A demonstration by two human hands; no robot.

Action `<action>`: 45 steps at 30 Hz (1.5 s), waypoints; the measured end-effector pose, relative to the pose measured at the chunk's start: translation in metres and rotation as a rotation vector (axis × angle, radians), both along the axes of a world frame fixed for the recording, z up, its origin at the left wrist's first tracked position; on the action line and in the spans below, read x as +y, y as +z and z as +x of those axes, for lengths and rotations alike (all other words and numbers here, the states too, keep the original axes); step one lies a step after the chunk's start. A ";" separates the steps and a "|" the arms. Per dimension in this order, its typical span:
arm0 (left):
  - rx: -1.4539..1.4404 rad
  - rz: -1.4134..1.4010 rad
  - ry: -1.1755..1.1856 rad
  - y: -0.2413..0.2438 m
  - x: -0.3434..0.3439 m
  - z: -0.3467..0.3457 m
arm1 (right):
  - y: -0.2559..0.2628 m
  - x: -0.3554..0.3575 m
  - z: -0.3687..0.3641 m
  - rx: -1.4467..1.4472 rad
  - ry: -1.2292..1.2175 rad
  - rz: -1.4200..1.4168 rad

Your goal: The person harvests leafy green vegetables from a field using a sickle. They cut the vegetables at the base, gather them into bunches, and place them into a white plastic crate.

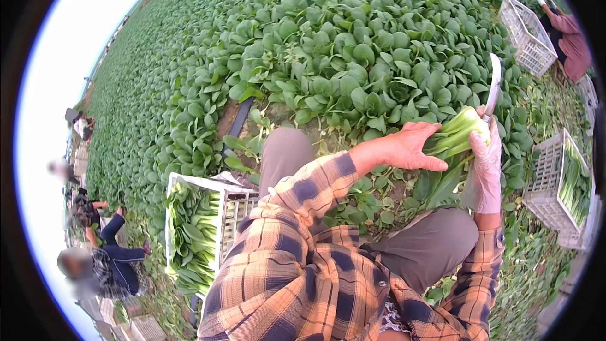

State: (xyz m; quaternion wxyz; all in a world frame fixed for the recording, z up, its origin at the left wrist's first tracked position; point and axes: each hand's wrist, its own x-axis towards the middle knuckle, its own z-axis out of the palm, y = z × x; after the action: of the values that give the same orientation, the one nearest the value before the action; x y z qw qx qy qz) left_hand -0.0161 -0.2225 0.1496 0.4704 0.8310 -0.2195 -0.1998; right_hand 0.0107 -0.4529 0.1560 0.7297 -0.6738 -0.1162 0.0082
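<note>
My right hand point(486, 161), in a thin see-through plastic glove, holds a bunch of cut leafy greens point(454, 132) with pale green stems. The same hand grips a sickle point(494, 86), its curved blade pointing up past the bunch. The bunch's cut ends face my right palm, and its dark leaves hang below. My bare left hand point(407, 147) reaches across to the bunch's left side, thumb and fingers spread apart. Its fingertips are at the stems; whether they press on them is unclear. Both hands are above the ground in front of my bent knees.
Dense leafy greens point(331, 47) grow ahead. A white plastic crate point(222, 218) of greens stands by my left side, with another filled crate point(544, 189) at right. A further crate point(528, 33) stands near a person point(570, 47). Several people are at left. A dark strip point(240, 116) crosses the soil.
</note>
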 end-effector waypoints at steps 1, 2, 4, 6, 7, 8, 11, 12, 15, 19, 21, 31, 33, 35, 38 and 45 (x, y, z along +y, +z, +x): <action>0.042 0.106 0.086 0.020 0.004 -0.011 | 0.002 0.001 0.002 -0.068 0.027 -0.136; -0.054 0.185 0.188 0.027 0.011 -0.022 | 0.011 0.009 -0.001 -0.083 0.060 -0.201; -0.180 0.156 0.294 0.033 0.015 -0.032 | 0.033 0.029 -0.009 -0.078 0.099 -0.270; -0.090 -0.073 0.337 0.033 0.021 -0.048 | 0.052 0.065 -0.023 -0.080 0.216 -0.300; -0.049 -0.185 0.366 0.038 0.022 -0.053 | 0.065 0.081 -0.028 -0.172 0.261 -0.380; -0.083 -0.296 0.467 0.040 0.029 -0.060 | 0.077 0.099 -0.034 -0.265 0.305 -0.454; -0.247 -0.521 0.787 0.042 0.047 -0.075 | 0.101 0.141 -0.029 -0.332 0.438 -0.428; -0.278 -0.643 0.799 0.044 0.059 -0.084 | 0.110 0.156 -0.029 -0.316 0.521 -0.357; -0.364 -0.864 0.851 0.063 0.100 -0.104 | 0.122 0.201 -0.022 -0.217 0.416 -0.001; -0.761 -0.545 1.063 0.100 0.185 -0.168 | 0.128 0.230 -0.003 0.033 0.431 0.428; -0.970 -0.066 1.149 0.103 0.238 -0.215 | 0.102 0.239 -0.013 0.123 0.391 0.520; -0.444 1.472 0.940 -0.003 0.394 -0.422 | -0.036 0.253 -0.021 0.626 0.270 0.470; -0.250 1.426 0.921 -0.033 0.391 -0.427 | -0.046 0.254 -0.017 0.651 0.219 0.412; -0.183 1.301 0.900 -0.065 0.393 -0.430 | -0.051 0.255 -0.019 0.670 0.218 0.365; -0.112 1.138 0.813 -0.096 0.393 -0.427 | -0.054 0.255 -0.025 0.677 0.220 0.298; 0.024 1.125 0.694 -0.112 0.412 -0.422 | -0.083 0.263 -0.040 0.774 0.209 0.120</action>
State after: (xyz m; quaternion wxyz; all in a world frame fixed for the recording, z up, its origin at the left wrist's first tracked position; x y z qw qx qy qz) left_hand -0.4385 0.1895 0.0380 0.0042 0.9702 0.2041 -0.1301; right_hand -0.0291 -0.1900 0.0725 0.7528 -0.5618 0.0990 0.3286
